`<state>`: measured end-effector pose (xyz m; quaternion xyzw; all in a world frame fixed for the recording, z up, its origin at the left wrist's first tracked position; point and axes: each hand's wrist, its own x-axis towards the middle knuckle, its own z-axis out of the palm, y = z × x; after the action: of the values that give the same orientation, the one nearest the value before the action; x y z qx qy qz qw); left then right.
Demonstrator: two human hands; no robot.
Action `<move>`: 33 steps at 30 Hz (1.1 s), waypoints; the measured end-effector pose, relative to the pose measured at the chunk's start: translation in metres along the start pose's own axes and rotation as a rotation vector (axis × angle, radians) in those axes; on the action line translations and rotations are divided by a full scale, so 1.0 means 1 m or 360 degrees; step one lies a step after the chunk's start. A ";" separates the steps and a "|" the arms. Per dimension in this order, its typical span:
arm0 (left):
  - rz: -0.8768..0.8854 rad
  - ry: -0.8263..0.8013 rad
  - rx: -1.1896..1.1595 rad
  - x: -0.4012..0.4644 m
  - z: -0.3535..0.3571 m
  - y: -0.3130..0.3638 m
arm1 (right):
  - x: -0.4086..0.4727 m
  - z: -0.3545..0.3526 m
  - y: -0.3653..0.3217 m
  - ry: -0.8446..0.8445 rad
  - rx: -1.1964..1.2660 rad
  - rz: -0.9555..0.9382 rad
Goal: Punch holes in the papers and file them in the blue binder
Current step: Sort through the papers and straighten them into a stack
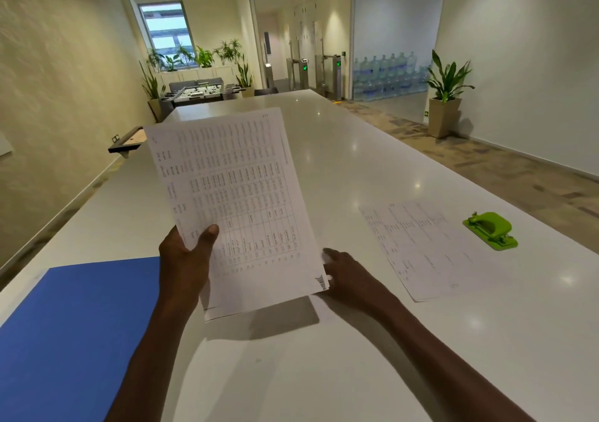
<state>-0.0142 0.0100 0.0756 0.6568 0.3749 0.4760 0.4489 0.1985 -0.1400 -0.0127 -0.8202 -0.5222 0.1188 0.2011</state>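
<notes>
My left hand [186, 256] grips a stack of printed papers [233, 194] by its lower left edge and holds it tilted up above the white table [324, 356]. My right hand [348, 270] touches the stack's lower right corner, fingers at the sheet edges. The closed blue binder [74, 331] lies flat at the near left. A single printed sheet [421, 246] lies flat on the table to the right. Beyond it sits the green hole punch [490, 230].
The long white table stretches away toward a foosball table [201, 92] and potted plants. A potted plant [445, 94] stands by the right wall, on carpeted floor. A wall runs close along the table's left side.
</notes>
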 end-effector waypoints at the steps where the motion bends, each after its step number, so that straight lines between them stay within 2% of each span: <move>1: -0.0004 -0.0001 -0.0006 0.000 0.000 -0.001 | -0.003 -0.007 0.003 0.0023 0.0040 0.0065; 4: 0.0001 0.0009 -0.0016 0.001 0.003 0.001 | -0.007 -0.021 0.019 0.0206 0.0123 0.0276; 6: 0.0015 -0.0003 -0.0004 0.002 0.006 0.003 | -0.006 -0.023 0.020 0.0297 -0.0010 0.0423; 9: 0.0024 -0.0020 -0.0005 0.003 0.012 0.004 | -0.009 -0.022 0.005 0.0267 -0.0311 0.0611; 12: 0.0022 -0.0042 0.0008 0.002 0.016 0.003 | -0.003 -0.025 -0.005 0.0211 -0.0378 0.0681; 18: 0.0025 -0.0061 0.0001 -0.001 0.017 0.002 | 0.018 -0.033 -0.004 0.0033 -0.0096 0.0876; 21: 0.0017 -0.0060 0.0001 -0.002 0.015 0.001 | 0.017 -0.034 0.002 0.0001 0.0103 0.0875; 27: 0.0041 -0.0059 0.0010 -0.002 0.014 0.003 | 0.001 -0.037 0.011 0.0299 0.0274 0.0844; 33: 0.0031 -0.0081 0.0033 -0.002 0.019 0.000 | -0.017 -0.069 0.037 0.0521 0.0189 0.0910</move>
<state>0.0034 0.0039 0.0722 0.6769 0.3618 0.4596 0.4468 0.2492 -0.1833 0.0321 -0.9286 -0.2237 0.0673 0.2884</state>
